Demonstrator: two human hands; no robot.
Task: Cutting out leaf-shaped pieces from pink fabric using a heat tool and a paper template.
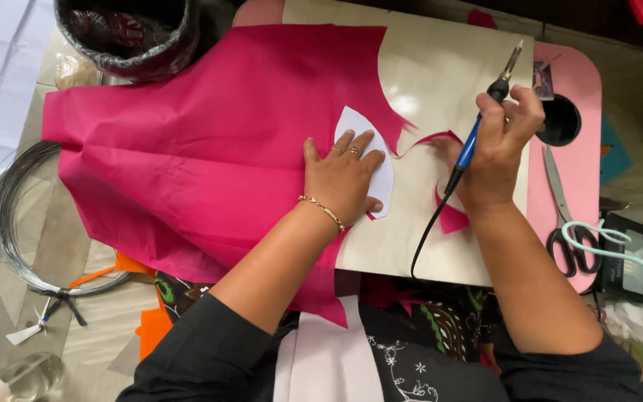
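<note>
A large sheet of bright pink fabric (195, 149) lies spread over a shiny beige board (448, 74). My left hand (342, 179) presses flat on a white petal-shaped paper template (381, 175) at the fabric's cut edge. My right hand (501, 145) grips a blue-handled hot cutting pen (485, 119), tip pointing up and away from the fabric, its black cord trailing down over the board. A small cut pink piece (449, 219) lies under the right wrist.
Scissors (568, 223) rest on the pink table (571, 82) at the right, beside a round hole. A coil of grey wire (16, 216) lies at the left, a black-lined bin (132, 33) at the top left, a small dark device (634, 264) at the right edge.
</note>
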